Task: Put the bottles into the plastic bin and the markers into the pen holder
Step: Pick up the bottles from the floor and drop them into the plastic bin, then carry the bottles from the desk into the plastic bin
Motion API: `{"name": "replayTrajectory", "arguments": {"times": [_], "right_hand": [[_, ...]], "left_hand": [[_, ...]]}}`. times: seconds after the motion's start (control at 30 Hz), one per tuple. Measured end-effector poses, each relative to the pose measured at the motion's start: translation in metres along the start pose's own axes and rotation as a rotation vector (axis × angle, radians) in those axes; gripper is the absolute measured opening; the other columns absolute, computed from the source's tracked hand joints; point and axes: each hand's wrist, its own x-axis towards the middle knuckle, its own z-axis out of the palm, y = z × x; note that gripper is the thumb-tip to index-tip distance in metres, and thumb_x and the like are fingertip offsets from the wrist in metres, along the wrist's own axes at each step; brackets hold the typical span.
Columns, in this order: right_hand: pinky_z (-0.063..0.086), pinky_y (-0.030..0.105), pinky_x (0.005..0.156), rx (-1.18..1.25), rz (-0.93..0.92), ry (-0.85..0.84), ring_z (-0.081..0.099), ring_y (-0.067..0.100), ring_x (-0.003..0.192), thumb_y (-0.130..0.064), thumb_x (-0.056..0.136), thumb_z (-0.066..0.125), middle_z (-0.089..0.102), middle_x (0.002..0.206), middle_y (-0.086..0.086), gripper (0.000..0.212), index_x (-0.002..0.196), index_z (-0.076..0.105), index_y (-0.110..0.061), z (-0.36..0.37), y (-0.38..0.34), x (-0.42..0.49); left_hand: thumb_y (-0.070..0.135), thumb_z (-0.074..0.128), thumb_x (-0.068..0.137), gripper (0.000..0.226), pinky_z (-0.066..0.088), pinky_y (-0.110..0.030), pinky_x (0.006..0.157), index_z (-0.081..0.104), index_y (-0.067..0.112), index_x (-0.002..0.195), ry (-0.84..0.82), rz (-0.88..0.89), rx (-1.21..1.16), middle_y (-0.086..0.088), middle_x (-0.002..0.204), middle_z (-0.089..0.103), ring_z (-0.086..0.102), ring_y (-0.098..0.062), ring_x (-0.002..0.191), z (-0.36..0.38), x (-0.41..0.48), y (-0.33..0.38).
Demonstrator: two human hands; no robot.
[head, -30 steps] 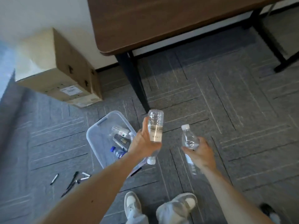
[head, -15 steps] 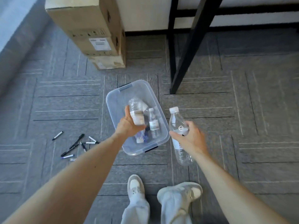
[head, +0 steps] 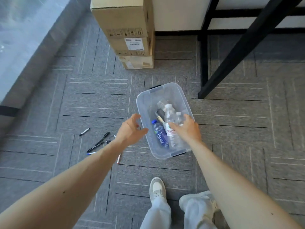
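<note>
Several bottles already lay in the plastic bin (head: 143,103), and my right hand (head: 188,129) hung over it, fingers loosely curled round 1 clear bottle (head: 171,128); whether I gripped it or had let go I could not tell. My left hand (head: 132,129) was spread and empty beside the bin's rim. Markers (head: 99,142) lay loose on the carpet (head: 231,138) just left; I judged a careless step could scatter them

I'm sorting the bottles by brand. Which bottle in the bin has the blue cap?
The blue-capped bottle with the blue label, lying at the bin's left side, beside the left hand. The other bottles there are white-capped.
</note>
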Motion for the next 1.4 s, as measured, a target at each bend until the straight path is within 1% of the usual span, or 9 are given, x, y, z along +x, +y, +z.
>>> {"name": "replayTrajectory", "arguments": {"times": [0.1, 0.27, 0.4, 0.5, 0.7, 0.83, 0.93, 1.13, 1.4], "right_hand": [[0.05, 0.038, 0.086, -0.005, -0.034, 0.02, 0.062, 0.027, 0.11, -0.055, 0.081, 0.067, 0.066, 0.12, 0.005, 0.067, 0.134, 0.053, -0.017, -0.011, -0.011, -0.008], [0.044, 0.029, 0.067, 0.058, -0.084, 0.029, 0.061, 0.016, 0.083, -0.032, 0.091, 0.065, 0.066, 0.085, -0.006, 0.009, 0.091, 0.067, -0.023, -0.078, -0.037, -0.041], [0.04, 0.024, 0.053, 0.079, -0.155, 0.091, 0.055, 0.008, 0.063, -0.026, 0.091, 0.063, 0.057, 0.066, -0.013, 0.014, 0.078, 0.063, -0.025, -0.168, -0.069, -0.082], [0.035, 0.02, 0.051, 0.116, -0.181, 0.15, 0.051, 0.003, 0.058, -0.028, 0.092, 0.063, 0.054, 0.059, -0.011, 0.017, 0.076, 0.063, -0.024, -0.26, -0.085, -0.117], [0.041, 0.026, 0.064, 0.221, -0.135, 0.259, 0.058, 0.005, 0.079, -0.031, 0.095, 0.06, 0.061, 0.077, -0.015, 0.019, 0.083, 0.068, -0.017, -0.424, -0.086, -0.178], [0.045, 0.03, 0.068, 0.252, -0.099, 0.351, 0.063, 0.017, 0.083, -0.034, 0.095, 0.059, 0.068, 0.086, -0.005, 0.022, 0.086, 0.069, -0.016, -0.518, -0.069, -0.214], [0.048, 0.033, 0.069, 0.265, -0.084, 0.405, 0.067, 0.024, 0.082, -0.035, 0.095, 0.059, 0.071, 0.085, 0.006, 0.028, 0.079, 0.067, -0.014, -0.569, -0.055, -0.229], [0.052, 0.036, 0.07, 0.247, -0.08, 0.467, 0.066, 0.023, 0.076, -0.034, 0.094, 0.06, 0.065, 0.069, 0.002, 0.034, 0.067, 0.061, -0.014, -0.63, -0.045, -0.216], [0.047, 0.034, 0.063, 0.16, -0.028, 0.471, 0.062, 0.017, 0.061, -0.036, 0.094, 0.061, 0.06, 0.057, -0.001, 0.041, 0.06, 0.059, -0.012, -0.707, -0.051, -0.119]], "left_hand": [[0.032, 0.071, 0.087, 0.06, 0.045, -0.026, 0.074, 0.048, 0.02, 0.14, 0.03, 0.003, -0.005, -0.007, 0.113, 0.063, 0.06, -0.021, 0.09, -0.022, -0.005, 0.016], [0.028, 0.067, 0.09, 0.048, 0.045, -0.025, 0.062, 0.05, 0.02, 0.134, 0.061, 0.046, -0.031, 0.007, 0.079, 0.06, 0.059, -0.012, 0.067, -0.061, -0.034, 0.082], [0.028, 0.064, 0.093, 0.044, 0.044, -0.028, 0.072, 0.051, 0.018, 0.133, 0.117, 0.123, -0.016, 0.013, 0.074, 0.056, 0.059, -0.018, 0.077, -0.102, -0.066, 0.165], [0.031, 0.064, 0.093, 0.041, 0.043, -0.026, 0.064, 0.053, 0.02, 0.131, 0.167, 0.2, -0.012, 0.012, 0.076, 0.056, 0.059, -0.011, 0.067, -0.13, -0.1, 0.243], [0.032, 0.067, 0.092, 0.031, 0.052, -0.032, 0.075, 0.058, 0.021, 0.119, 0.232, 0.317, -0.029, 0.006, 0.075, 0.062, 0.058, -0.005, 0.068, -0.153, -0.164, 0.368], [0.03, 0.07, 0.09, 0.027, 0.042, -0.028, 0.067, 0.058, 0.023, 0.114, 0.243, 0.43, -0.04, 0.011, 0.077, 0.057, 0.054, 0.0, 0.07, -0.145, -0.202, 0.45], [0.036, 0.068, 0.09, 0.03, 0.041, -0.023, 0.061, 0.057, 0.025, 0.116, 0.181, 0.456, -0.025, 0.005, 0.083, 0.062, 0.059, -0.006, 0.073, -0.133, -0.216, 0.498], [0.042, 0.067, 0.091, 0.036, 0.053, -0.035, 0.08, 0.056, 0.026, 0.121, 0.136, 0.484, -0.049, 0.001, 0.091, 0.062, 0.064, -0.017, 0.084, -0.123, -0.204, 0.578], [0.045, 0.067, 0.09, 0.041, 0.047, -0.027, 0.067, 0.055, 0.024, 0.123, 0.134, 0.495, -0.127, 0.005, 0.091, 0.059, 0.06, -0.009, 0.078, -0.114, -0.116, 0.705]]}}
